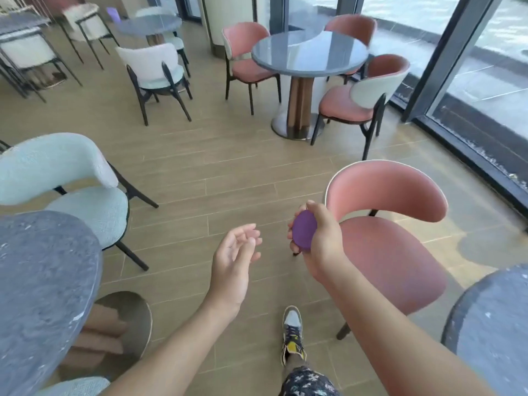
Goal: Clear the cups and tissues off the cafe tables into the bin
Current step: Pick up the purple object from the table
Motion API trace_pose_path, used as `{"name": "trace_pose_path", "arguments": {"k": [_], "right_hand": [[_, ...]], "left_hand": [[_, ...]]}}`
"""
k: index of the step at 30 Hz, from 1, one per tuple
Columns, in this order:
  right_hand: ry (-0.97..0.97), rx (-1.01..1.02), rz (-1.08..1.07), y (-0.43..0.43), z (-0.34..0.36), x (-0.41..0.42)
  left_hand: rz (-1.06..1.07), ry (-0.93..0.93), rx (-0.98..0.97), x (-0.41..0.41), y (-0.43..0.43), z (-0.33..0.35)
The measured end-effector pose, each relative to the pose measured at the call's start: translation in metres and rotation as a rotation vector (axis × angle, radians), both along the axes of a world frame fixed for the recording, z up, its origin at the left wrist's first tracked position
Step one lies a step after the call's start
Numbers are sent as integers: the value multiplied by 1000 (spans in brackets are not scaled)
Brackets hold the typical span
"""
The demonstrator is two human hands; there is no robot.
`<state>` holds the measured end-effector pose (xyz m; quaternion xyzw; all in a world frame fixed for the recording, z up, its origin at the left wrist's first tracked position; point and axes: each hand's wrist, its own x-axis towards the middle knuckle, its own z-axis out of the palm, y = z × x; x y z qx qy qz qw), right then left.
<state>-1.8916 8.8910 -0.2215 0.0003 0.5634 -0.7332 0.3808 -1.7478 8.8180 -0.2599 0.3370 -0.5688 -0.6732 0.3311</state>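
R grip [320, 238] was curled round a small round purple cup [304, 230], prob. plastic, likely for carrying to a bin not in view; L grip [234, 258], just left of it, hung loose & empty.

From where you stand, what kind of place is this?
Probably a cafe seating area: several round tables with padded chairs around them, and tall windows along one side. The right hand holds a purple cup.
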Motion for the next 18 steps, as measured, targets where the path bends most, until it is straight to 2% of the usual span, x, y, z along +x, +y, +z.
{"name": "trace_pose_path", "arguments": {"k": [5, 12, 18], "right_hand": [[-4, -46, 106, -114, -9, -55], [-10, -78, 295, -266, 11, -140], [-19, -75, 433, -399, 12, -172]], "left_hand": [[123, 10, -8, -54, -102, -4], [294, 17, -18, -122, -245, 17], [453, 56, -2, -150, -355, 21]]}}
